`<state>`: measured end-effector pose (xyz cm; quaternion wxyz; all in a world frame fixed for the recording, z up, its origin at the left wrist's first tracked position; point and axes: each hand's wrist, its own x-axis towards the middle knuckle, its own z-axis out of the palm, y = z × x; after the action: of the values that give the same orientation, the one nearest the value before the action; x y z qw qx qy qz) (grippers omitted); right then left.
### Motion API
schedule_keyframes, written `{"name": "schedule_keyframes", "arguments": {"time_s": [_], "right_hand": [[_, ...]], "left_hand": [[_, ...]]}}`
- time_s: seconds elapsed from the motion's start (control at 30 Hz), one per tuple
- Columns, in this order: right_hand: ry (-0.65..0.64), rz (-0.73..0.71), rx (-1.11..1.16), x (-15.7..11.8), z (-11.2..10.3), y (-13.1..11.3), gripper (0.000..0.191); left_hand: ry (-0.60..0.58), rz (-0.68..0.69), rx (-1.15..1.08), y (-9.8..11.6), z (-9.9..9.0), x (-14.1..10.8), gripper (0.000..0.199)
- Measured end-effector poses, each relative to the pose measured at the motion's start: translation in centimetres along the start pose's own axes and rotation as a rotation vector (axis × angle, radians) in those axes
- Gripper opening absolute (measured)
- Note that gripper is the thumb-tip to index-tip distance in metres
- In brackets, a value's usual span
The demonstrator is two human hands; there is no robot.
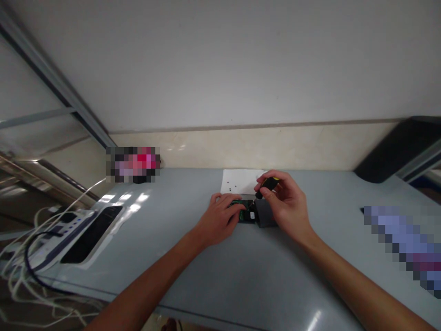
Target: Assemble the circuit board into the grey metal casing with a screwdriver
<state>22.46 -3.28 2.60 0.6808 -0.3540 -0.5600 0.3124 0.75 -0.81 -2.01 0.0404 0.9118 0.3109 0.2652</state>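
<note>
A small device with a green circuit board (247, 207) lies on the grey table, joined to or touching a dark grey panel (264, 215) at its right. My left hand (220, 218) rests over the board's left part, fingers spread and pressing its edge. Between the thumb and fingers of my right hand (287, 202) is a black and yellow screwdriver (269, 185), tilted, its tip pointing down left to the board. Behind the device lies a white sheet (241, 180) with several tiny dark screws (230, 189) on it.
At the left, a dark phone (93, 232) lies beside a white power strip (57, 246) and tangled cables (25, 276). A blurred object (134, 164) stands at the back left, another (406, 243) lies at the right. A black object (396, 149) leans at the back right.
</note>
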Motion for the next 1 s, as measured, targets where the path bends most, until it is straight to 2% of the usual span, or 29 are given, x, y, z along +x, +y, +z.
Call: {"name": "schedule_keyframes", "arguments": {"time_s": [0.17,0.33,0.47,0.53,0.73,0.83,0.93,1.0], "right_hand": [[-0.014,-0.002,-0.009,0.1,0.0,0.2,0.022],[-0.116,0.016,-0.002,0.3,-0.4,0.0,0.023],[-0.106,-0.062,-0.1,0.5,-0.6,-0.5,0.009],[-0.107,-0.053,-0.133,0.7,-0.7,-0.6,0.005],[-0.174,0.041,-0.005,1.5,-1.5,-0.6,0.019],[-0.14,0.083,-0.016,1.7,-1.8,-0.5,0.016],[-0.068,0.068,-0.077,1.7,-1.9,-0.2,0.015],[-0.065,0.055,-0.075,1.7,-1.9,0.0,0.013]], "left_hand": [[0.003,0.011,-0.01,0.0,0.0,0.0,0.027],[0.005,0.019,-0.007,0.1,0.0,0.1,0.027],[-0.004,0.03,-0.016,0.2,0.0,0.1,0.027],[-0.002,0.034,-0.019,0.2,0.0,0.2,0.028],[0.006,0.037,-0.043,0.1,-0.1,0.3,0.029],[-0.013,0.03,-0.058,0.0,-0.2,0.3,0.032],[-0.044,0.022,-0.063,0.1,-0.3,0.4,0.034],[-0.055,0.02,-0.06,0.2,-0.4,0.4,0.035]]}}
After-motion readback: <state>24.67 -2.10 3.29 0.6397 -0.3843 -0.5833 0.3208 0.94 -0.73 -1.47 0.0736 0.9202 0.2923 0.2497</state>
